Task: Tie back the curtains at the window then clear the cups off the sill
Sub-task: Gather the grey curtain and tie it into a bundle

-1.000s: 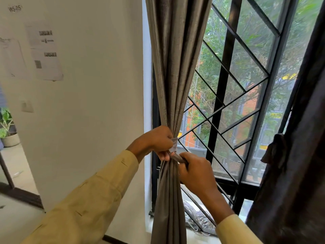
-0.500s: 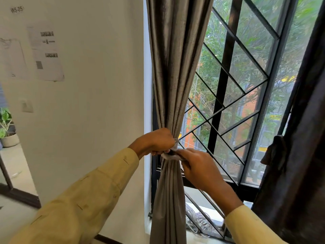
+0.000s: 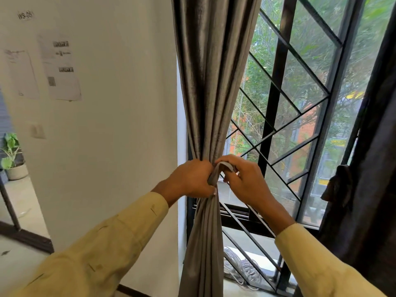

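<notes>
Two hands: both are working at the gathered waist of the grey curtain (image 3: 205, 82).
Left hand (image 3: 192, 181): its fingers are clenching round the bunched folds, holding them together.
Right hand (image 3: 244, 185): thumb and fingers are pinching the grey tie-back band (image 3: 222, 168).
Key relation: the curtain's long axis is running vertically; the band is arching across it, so the right hand is nearer the loose end.
Cups: none are showing; a coiled cable (image 3: 240, 266) is lying on the sill (image 3: 263, 264).
Writing: the wall label (image 3: 25, 15) is reading "WS-0", last digit unclear; the posted sheets (image 3: 62, 67) are too blurred.
</notes>
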